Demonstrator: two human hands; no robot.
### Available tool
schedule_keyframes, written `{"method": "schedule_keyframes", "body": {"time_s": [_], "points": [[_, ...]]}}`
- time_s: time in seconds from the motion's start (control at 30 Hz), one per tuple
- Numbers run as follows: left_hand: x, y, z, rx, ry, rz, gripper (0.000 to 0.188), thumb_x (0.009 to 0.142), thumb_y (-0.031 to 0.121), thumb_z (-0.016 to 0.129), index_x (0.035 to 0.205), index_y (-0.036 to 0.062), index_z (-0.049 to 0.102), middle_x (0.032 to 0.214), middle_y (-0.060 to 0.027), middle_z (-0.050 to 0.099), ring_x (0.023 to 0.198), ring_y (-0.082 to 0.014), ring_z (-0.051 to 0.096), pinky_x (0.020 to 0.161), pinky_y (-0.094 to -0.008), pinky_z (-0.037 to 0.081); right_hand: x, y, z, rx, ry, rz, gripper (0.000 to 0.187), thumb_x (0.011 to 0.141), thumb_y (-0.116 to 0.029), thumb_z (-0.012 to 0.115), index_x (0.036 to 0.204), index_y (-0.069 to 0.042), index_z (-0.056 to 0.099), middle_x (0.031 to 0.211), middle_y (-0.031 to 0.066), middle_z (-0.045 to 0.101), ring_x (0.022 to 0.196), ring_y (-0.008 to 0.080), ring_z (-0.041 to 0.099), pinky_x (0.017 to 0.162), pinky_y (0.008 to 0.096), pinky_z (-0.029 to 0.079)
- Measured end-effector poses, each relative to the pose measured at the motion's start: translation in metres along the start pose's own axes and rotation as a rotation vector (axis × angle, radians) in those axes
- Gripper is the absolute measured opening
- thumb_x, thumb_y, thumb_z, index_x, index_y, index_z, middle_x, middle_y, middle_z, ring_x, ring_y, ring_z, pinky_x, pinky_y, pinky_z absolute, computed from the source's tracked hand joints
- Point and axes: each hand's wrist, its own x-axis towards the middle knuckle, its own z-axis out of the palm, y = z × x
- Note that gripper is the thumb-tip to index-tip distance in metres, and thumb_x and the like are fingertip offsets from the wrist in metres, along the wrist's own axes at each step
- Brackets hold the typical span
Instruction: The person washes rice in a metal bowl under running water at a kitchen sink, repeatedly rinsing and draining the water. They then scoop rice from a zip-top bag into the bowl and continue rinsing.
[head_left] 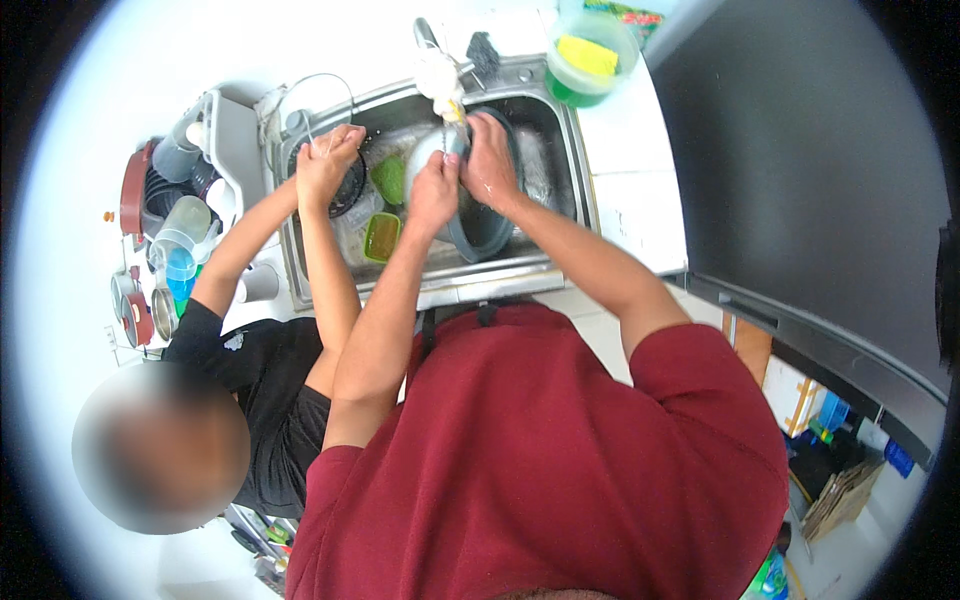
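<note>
Beneath the faucet (438, 75), my left hand (436, 190) and my right hand (490, 165) are close together over the metal sink (548, 262). Both are closed around a narrow grey-blue piece between them; its kind is not clear. A grey oval basin (484, 240) sits in the sink below my right hand. Something pale and rounded (424, 150) shows behind my left hand. To the left of it lie a green scrubbing pad (388, 180) and a small green container (382, 238) with brownish contents.
At left, a co-worker in black holds wet hands (335, 155) together over a dark round pan (348, 190). A dish rack (235, 150) with pots and jugs stands beyond. A clear tub (575, 95) with a yellow sponge (587, 56) stands right of the sink, near a dark fridge (800, 150).
</note>
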Motion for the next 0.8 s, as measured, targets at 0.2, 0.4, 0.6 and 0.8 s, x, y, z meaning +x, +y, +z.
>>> {"method": "schedule_keyframes", "body": {"time_s": [0.2,0.4,0.6,0.8], "points": [[-0.018,0.007,-0.015,-0.082,-0.035,0.028,0.030,0.094,0.028,0.062,0.087,-0.0014,0.055,0.068,-0.0184,0.056,0.063,-0.0297,0.053,0.061,-0.0412,0.044,-0.003,0.077,0.037,0.338,-0.480,0.990,0.038,0.084,-0.021,0.056,0.106,0.008,0.067,0.113,0.0277,0.065,0.112,0.0397,0.061,0.097,0.0477,0.046],[-0.052,0.038,-0.012,0.023,-0.130,0.156,0.026,0.083,0.017,0.072,0.090,-0.0021,0.056,0.067,-0.0181,0.056,0.060,-0.0307,0.055,0.060,-0.0411,0.046,-0.064,0.120,0.086,0.633,-0.164,1.394,0.037,0.090,-0.017,0.055,0.121,0.002,0.056,0.112,0.0202,0.064,0.103,0.0343,0.064,0.077,0.0512,0.053],[-0.089,0.065,-0.001,0.118,-0.292,0.390,0.019,0.082,0.014,0.066,0.094,0.0020,0.057,0.091,-0.0204,0.062,0.089,-0.0434,0.060,0.074,-0.0510,0.047,-0.091,0.127,0.084,1.105,-0.168,1.452,0.037,0.092,-0.016,0.055,0.124,0.002,0.053,0.113,0.0189,0.063,0.101,0.0336,0.064,0.070,0.0545,0.053],[-0.114,0.075,0.013,0.293,-0.428,0.452,0.010,0.083,0.008,0.059,0.092,0.0034,0.059,0.094,-0.0163,0.065,0.088,-0.0375,0.064,0.073,-0.0487,0.052,-0.108,0.114,0.043,1.026,-0.151,1.375,0.036,0.092,-0.016,0.054,0.123,0.001,0.053,0.113,0.0189,0.063,0.101,0.0336,0.064,0.069,0.0547,0.054]]}}
